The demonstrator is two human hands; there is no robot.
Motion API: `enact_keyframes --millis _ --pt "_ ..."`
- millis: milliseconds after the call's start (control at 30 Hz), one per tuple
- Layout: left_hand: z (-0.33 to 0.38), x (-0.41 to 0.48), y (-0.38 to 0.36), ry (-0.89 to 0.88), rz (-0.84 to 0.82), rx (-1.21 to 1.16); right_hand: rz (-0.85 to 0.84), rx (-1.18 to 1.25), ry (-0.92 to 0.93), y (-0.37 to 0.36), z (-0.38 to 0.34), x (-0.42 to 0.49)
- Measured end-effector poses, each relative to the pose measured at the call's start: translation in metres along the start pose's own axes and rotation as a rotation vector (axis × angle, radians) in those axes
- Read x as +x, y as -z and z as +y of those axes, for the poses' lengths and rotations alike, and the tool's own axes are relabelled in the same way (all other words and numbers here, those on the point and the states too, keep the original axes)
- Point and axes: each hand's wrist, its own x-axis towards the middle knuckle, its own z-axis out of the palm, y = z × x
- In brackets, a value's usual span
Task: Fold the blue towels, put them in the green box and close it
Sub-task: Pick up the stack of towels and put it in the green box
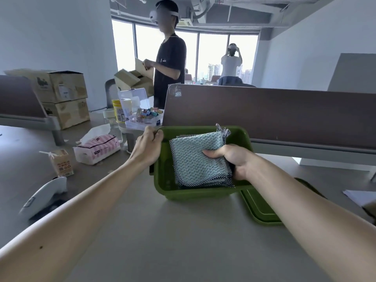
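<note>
1. Smooth grey table point(162, 241) carries an open green plastic box point(195, 193); a flat green lid point(258, 210) lies just beside it, right.
2. Left: pink-striped tissue pack point(97, 149), small drink carton point(62, 162).

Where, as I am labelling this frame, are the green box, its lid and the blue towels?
green box point(195, 193): head view, on its near front wall.
lid point(261, 210): head view, on its top face, right of the box.
blue towels point(195, 157): head view, on the middle of the top fold.
</note>
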Motion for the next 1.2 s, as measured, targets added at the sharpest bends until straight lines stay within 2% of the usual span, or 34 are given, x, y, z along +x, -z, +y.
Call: enact_keyframes --millis 133,400,833,1000,1067,1200 --pt "0.004 -0.021 0.001 -0.119 0.007 -0.034 0.043 0.014 -0.032 -0.003 0.016 -0.006" --pt "0.005 -0.043 -0.001 -0.239 0.036 -0.056 0.059 0.006 -0.117 -0.018 0.036 0.004" --pt "0.008 -0.052 -0.002 -0.279 -0.012 -0.083 0.223 -0.038 -0.119 -0.008 0.052 0.021" --pt "0.008 -0.053 -0.006 -0.286 0.008 -0.081 0.144 -0.07 -0.093 -0.018 0.055 0.023" --pt "0.008 -0.052 -0.005 -0.279 0.009 -0.074 0.191 -0.213 -0.058 -0.019 0.056 0.026" --pt "0.011 -0.049 -0.005 -0.234 0.009 -0.052 0.35 -0.812 0.02 -0.012 0.055 0.027"
